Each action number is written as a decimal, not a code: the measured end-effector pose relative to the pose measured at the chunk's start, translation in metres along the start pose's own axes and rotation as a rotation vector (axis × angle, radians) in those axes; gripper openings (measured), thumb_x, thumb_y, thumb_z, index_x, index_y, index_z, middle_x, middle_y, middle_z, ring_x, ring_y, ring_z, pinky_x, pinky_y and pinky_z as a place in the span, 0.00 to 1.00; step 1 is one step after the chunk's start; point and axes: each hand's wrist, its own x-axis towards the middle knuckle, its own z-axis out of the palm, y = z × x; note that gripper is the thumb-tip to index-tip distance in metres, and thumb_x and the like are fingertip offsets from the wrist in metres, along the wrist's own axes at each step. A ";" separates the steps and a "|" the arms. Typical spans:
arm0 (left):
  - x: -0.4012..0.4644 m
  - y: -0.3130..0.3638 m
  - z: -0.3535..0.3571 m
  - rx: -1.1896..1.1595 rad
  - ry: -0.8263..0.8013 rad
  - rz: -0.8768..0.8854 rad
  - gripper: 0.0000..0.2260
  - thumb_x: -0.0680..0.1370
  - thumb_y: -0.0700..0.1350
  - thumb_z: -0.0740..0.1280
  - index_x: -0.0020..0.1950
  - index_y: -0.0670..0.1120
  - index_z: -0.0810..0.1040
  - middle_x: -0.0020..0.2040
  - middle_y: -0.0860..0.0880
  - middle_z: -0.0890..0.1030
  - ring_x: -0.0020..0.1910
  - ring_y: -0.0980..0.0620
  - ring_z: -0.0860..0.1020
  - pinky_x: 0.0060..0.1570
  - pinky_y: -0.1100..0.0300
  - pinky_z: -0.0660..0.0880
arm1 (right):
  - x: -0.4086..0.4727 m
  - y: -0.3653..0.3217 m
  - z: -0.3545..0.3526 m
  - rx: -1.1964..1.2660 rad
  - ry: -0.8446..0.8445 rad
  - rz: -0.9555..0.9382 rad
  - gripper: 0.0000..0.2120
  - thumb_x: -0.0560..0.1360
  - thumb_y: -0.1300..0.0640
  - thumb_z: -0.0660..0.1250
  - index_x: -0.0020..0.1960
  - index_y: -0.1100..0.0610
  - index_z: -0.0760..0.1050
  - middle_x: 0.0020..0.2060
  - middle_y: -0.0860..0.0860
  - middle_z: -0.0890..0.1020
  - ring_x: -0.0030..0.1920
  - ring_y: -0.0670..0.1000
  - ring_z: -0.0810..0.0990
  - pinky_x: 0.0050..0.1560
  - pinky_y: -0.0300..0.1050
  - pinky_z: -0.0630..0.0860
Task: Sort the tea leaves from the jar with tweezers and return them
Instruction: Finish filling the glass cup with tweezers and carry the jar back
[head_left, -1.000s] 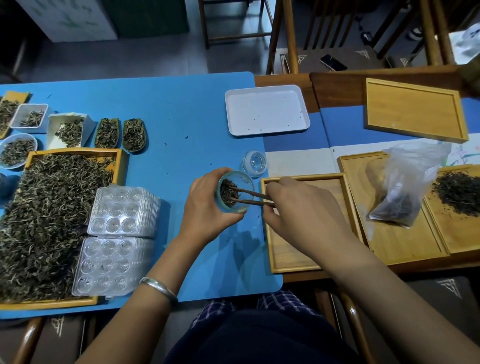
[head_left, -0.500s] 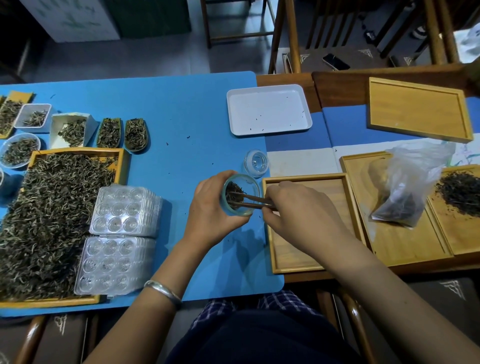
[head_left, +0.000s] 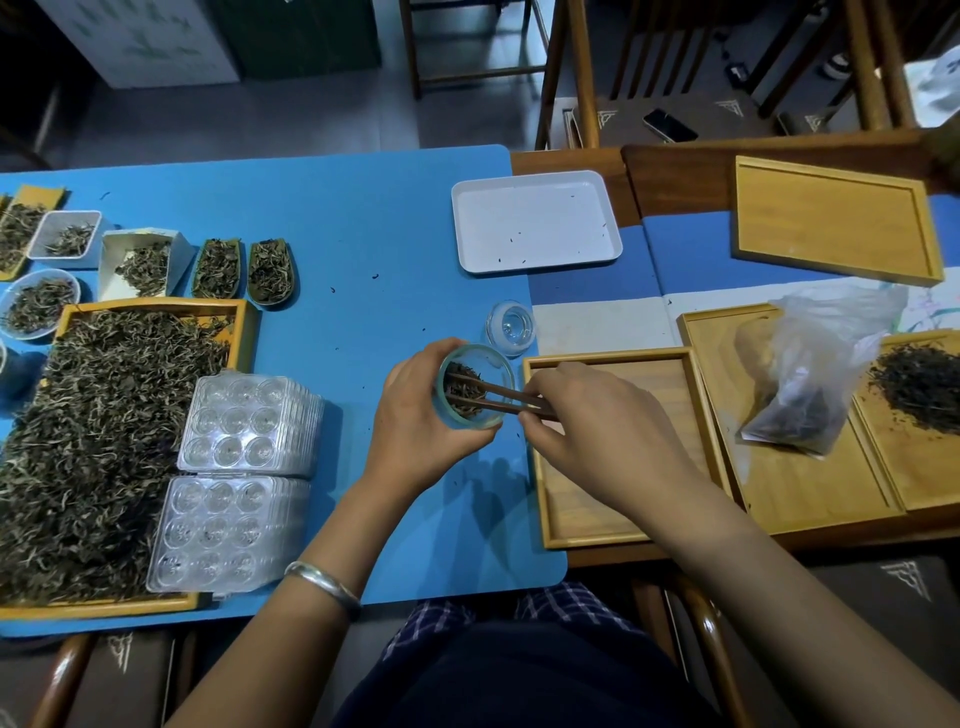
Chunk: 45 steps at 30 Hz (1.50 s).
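Note:
My left hand (head_left: 415, 415) holds a small glass jar (head_left: 493, 366) tilted on its side, its mouth facing right, just left of an empty wooden tray (head_left: 618, 364). Dark tea leaves (head_left: 460, 387) lie inside the jar. My right hand (head_left: 597, 431) grips brown wooden tweezers (head_left: 498, 397). Both tweezer tips reach into the jar among the leaves and stand slightly apart. The jar's glass lid (head_left: 511, 326) rests on the blue mat behind the jar.
A white tray (head_left: 535, 221) sits at the back. On the left are a big tray of tea (head_left: 104, 441), two clear blister packs (head_left: 244, 467) and several small tea dishes. On the right, wooden trays (head_left: 831, 218), a plastic bag (head_left: 815, 379) and loose dark tea (head_left: 919, 384).
The jar and both hands have stayed near the tray's left edge. The tweezer tips have pushed a little deeper into the jar.

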 end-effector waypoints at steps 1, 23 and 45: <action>0.000 -0.001 0.000 -0.005 0.008 -0.010 0.31 0.60 0.57 0.74 0.62 0.58 0.70 0.52 0.64 0.77 0.54 0.55 0.74 0.53 0.73 0.65 | -0.001 0.001 -0.001 0.004 0.012 -0.003 0.11 0.78 0.47 0.58 0.55 0.51 0.74 0.47 0.47 0.77 0.47 0.51 0.78 0.42 0.49 0.78; -0.012 -0.009 0.003 -0.173 0.043 -0.139 0.29 0.61 0.54 0.77 0.59 0.58 0.71 0.53 0.63 0.79 0.54 0.58 0.79 0.52 0.55 0.78 | -0.020 0.012 0.014 0.157 0.101 0.056 0.10 0.77 0.46 0.60 0.53 0.49 0.74 0.46 0.44 0.78 0.46 0.48 0.78 0.43 0.49 0.77; 0.005 -0.011 0.024 -0.214 -0.026 -0.282 0.32 0.59 0.57 0.79 0.59 0.59 0.70 0.56 0.63 0.78 0.56 0.64 0.77 0.53 0.64 0.75 | 0.016 0.122 0.137 0.519 0.442 0.736 0.13 0.77 0.54 0.66 0.60 0.57 0.77 0.52 0.53 0.76 0.42 0.46 0.74 0.42 0.39 0.69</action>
